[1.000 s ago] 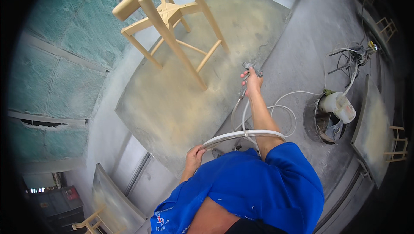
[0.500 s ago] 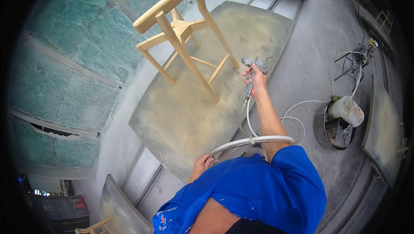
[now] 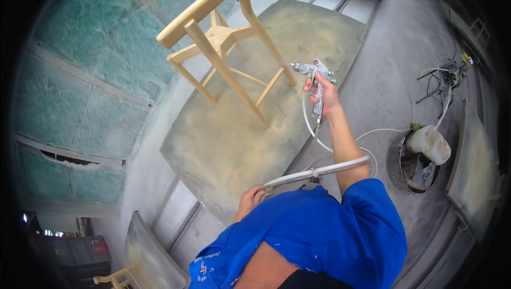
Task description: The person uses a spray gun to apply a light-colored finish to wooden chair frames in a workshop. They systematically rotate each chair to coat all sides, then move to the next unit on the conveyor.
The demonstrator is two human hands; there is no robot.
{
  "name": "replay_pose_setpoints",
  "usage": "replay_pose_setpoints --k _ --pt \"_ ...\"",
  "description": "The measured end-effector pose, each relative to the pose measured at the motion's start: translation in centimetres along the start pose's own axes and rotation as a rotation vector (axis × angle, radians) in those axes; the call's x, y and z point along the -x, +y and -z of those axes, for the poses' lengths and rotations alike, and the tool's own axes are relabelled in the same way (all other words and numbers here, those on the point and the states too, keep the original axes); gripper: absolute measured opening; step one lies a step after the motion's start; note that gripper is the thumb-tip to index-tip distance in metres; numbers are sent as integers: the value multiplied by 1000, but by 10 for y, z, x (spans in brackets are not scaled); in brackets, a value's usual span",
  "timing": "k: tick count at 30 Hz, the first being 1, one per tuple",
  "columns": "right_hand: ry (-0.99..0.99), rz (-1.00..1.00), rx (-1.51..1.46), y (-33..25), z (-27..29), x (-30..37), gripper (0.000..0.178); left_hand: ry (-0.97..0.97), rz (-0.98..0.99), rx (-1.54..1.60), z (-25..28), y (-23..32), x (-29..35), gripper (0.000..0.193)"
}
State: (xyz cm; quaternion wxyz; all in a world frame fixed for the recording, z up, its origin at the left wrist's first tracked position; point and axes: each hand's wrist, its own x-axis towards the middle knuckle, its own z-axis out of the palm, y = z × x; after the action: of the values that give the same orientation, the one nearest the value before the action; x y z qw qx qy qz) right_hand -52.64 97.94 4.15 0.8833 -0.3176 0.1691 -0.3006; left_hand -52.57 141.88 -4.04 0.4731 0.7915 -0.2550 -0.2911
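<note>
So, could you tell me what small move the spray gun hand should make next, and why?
Probably swing the spray gun left toward the wooden chair. The right hand holds it beside the chair's near legs with the nozzle facing them, while the left hand keeps the white hose back.

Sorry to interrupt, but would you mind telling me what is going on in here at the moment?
A person in a blue shirt holds a silver metal spray gun in the right hand, its nozzle turned toward a pale unfinished wooden chair. The chair stands on a large stained flat board. The left hand grips the bundled white hoses that run from the gun. No spray mist is visible.
</note>
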Motion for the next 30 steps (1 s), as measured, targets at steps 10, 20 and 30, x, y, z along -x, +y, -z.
replay_pose_setpoints --k 10,20,30 --pt "-297 -200 -295 -16 16 -23 37 16 10 -54 -30 8 -19 14" --pt "149 -327 61 88 83 -29 29 180 49 -126 -6 51 17 11" --pt "571 -409 476 220 166 20 31 153 239 -94 40 27 72 10"
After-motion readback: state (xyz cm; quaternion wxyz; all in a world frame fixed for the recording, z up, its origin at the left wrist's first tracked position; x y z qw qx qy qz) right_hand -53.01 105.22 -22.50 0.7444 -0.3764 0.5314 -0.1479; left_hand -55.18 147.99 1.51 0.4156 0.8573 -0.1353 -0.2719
